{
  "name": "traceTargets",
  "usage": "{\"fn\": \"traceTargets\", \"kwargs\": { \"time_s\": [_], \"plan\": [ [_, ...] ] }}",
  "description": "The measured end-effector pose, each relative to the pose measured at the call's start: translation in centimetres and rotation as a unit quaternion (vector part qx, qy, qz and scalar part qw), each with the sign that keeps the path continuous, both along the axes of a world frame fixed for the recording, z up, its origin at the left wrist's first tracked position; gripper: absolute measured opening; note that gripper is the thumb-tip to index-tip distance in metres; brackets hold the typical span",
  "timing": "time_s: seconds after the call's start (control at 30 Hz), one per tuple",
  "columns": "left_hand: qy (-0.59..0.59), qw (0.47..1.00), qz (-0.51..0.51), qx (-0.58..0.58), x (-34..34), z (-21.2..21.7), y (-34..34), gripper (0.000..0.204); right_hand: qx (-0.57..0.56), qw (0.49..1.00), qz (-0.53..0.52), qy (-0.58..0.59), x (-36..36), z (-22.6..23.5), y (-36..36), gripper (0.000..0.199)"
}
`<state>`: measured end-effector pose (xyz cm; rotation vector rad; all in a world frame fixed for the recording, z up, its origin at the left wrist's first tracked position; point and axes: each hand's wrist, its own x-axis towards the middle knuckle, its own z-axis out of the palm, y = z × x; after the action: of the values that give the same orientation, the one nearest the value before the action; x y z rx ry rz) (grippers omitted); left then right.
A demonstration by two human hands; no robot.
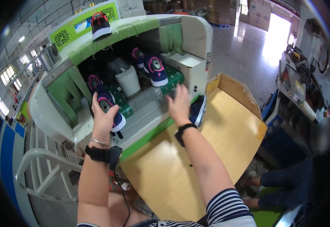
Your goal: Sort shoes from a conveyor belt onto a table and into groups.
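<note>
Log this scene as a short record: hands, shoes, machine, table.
Left hand: over the near left shoe, thumb and fingers spread; firmness of grip unclear
Right hand: open, slightly blurred, close to the right green belt
Shoes on the right inside: two, navy and pink, near one and far one
Shoe on top: dark with red trim, white sole
Machine: white, green strips hanging at its opening
Table: tan, in front of the machine

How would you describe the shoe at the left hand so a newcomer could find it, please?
Find the white machine with the green-edged opening. At the opening's left, near the front, sits a navy shoe with pink trim. Unlike the similar shoe behind, it has the left hand on it.
</note>
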<state>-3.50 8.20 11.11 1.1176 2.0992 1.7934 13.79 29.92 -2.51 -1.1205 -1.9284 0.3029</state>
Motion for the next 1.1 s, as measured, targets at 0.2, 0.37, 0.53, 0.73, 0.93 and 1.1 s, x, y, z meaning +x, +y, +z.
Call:
{"fn": "traceTargets", "kwargs": {
  "time_s": [0.2, 0.37, 0.53, 0.73, 0.93, 1.1],
  "plan": [
    [0.027, 1.0, 0.013, 0.0, -1.9, -0.2, 0.3, 0.095, -0.149, 0.972, -0.134, -0.123, 13.6, -4.3, -3.0, 0.097],
    [0.098, 0.994, 0.057, 0.001, -4.3, -1.3, 1.7, 0.093, -0.219, 0.961, -0.078, 0.148, 19.7, -8.3, -4.7, 0.081],
    [0.257, 0.957, 0.104, 0.081, 2.8, -4.1, -0.6, 0.088, -0.242, 0.96, 0.054, 0.131, 22.8, -9.4, -14.7, 0.08],
    [0.175, 0.837, -0.216, -0.471, 14.4, -19.3, -12.6, 0.103, -0.254, 0.959, 0.116, 0.038, 23.4, -5.8, -29.7, 0.08],
    [0.238, 0.798, -0.26, -0.488, 15.9, -22.2, -16.1, 0.111, -0.277, 0.941, 0.17, 0.093, 22.9, -8.0, -31.6, 0.08],
    [0.258, 0.794, -0.252, -0.489, 15.5, -23.2, -15.2, 0.114, -0.251, 0.946, 0.177, 0.103, 22.4, -9.4, -30.7, 0.082]
  ]
}}
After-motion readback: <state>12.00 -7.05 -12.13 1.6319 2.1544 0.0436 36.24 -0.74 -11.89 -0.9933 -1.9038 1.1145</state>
